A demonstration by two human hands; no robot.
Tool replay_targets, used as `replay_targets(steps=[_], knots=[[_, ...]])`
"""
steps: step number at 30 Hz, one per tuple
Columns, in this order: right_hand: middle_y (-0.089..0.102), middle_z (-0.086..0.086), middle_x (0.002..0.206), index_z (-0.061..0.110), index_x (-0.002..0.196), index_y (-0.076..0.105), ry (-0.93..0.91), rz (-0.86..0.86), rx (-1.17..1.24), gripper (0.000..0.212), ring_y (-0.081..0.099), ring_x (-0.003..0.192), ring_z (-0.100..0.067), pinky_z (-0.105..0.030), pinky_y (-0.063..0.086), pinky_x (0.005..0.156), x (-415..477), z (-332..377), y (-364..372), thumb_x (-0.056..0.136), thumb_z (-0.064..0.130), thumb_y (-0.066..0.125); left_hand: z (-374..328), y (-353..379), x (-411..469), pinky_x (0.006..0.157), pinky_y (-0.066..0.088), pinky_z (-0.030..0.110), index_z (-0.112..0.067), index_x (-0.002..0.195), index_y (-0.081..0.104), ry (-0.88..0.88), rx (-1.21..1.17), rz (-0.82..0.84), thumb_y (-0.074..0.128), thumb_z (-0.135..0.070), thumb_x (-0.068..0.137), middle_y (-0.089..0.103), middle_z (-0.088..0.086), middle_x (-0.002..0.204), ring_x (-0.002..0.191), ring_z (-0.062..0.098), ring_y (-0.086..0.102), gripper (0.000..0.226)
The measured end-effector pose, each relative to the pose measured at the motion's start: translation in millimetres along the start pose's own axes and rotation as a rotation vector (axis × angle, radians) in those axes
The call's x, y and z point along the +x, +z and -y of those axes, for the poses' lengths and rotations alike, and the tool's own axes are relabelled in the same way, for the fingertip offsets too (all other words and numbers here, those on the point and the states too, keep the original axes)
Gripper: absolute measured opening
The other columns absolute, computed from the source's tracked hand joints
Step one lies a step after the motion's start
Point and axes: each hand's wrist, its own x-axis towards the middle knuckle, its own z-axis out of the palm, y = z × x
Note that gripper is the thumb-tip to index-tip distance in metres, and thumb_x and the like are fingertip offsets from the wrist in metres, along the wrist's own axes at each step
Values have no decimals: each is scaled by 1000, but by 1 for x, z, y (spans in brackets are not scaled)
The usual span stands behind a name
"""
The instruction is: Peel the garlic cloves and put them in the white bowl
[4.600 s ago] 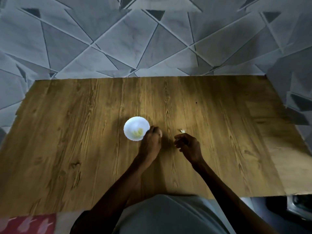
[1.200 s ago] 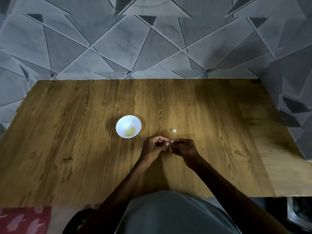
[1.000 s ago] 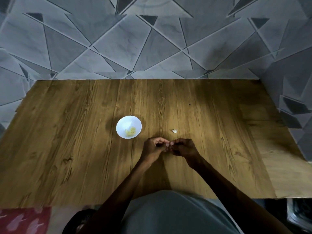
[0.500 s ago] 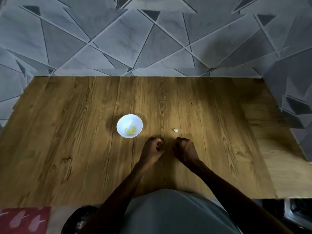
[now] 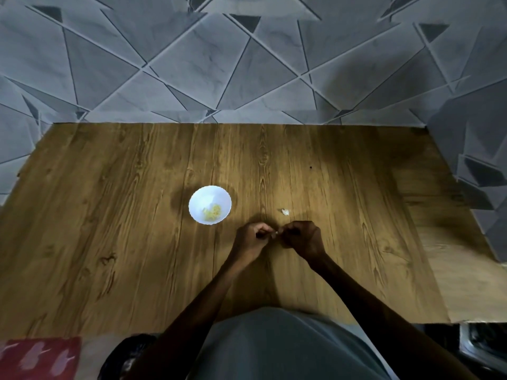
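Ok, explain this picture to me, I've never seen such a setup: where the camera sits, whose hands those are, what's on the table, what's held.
No machine here: a person wears a camera on the head, so you look down along their own arms. The left hand and right hand meet over a wooden table, both pinching a tiny pale clove, too small to tell if peeled. Left of them stands a white bowl holding yellowish pieces. A white scrap lies just beyond the right hand.
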Motion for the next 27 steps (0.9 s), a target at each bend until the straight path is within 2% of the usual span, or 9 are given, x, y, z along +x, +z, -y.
replay_targets(steps=[4,8,12,15,18,20,24,27], knots=[[73,-4,74,22,81,70,-30,-4,41,17,72,64,-16,-30,61,61,-4,8,-3,91,9,67,-5,-2,-2,78,51,20,-19,96,74,-41,-109,-36,71,-21,87,73,-9,92,88,3,65,10],[72,-2,70,14,83,72,-88,-19,-13,11,70,60,-14,-31,61,58,-4,10,-3,91,10,67,-7,-5,-5,72,49,12,-23,96,74,-83,-176,-31,72,-25,87,72,-13,87,80,-3,65,10],[72,-1,70,9,86,72,-153,-6,-44,6,69,59,-10,-27,60,57,-3,13,-5,90,8,68,-9,-5,-6,74,52,16,-21,96,74,-130,-257,-26,69,-22,89,74,-6,90,86,8,69,9],[71,0,71,8,86,72,-204,16,-41,6,69,60,-9,-25,59,57,-2,14,-6,90,6,68,-15,-8,-7,67,52,19,-8,96,75,-217,-487,8,67,-15,90,75,7,90,81,15,70,12],[73,-4,76,3,90,72,-114,7,41,5,71,66,-11,-25,60,61,-2,15,-6,90,4,67,-23,-10,-9,60,50,18,1,95,73,-230,-630,25,65,-7,90,72,15,86,72,14,68,12],[73,-6,78,1,92,72,-31,12,117,6,73,69,-14,-26,60,63,-3,18,-5,91,2,65,-24,-10,-8,62,51,19,-2,93,73,-180,-570,-16,64,-5,90,73,12,83,71,14,67,10],[75,-10,81,-1,93,71,115,27,329,10,74,74,-20,-26,59,64,-6,27,-7,91,-5,61,-25,-8,-7,66,54,21,-15,88,75,-45,-271,-124,68,-10,86,74,2,79,69,11,69,8],[75,-13,81,-5,94,70,216,30,484,10,74,73,-21,-26,58,63,-7,34,-7,91,-4,60,-27,-8,-9,68,55,24,-12,91,75,-28,-216,-157,68,-15,87,74,1,79,69,12,69,8]])
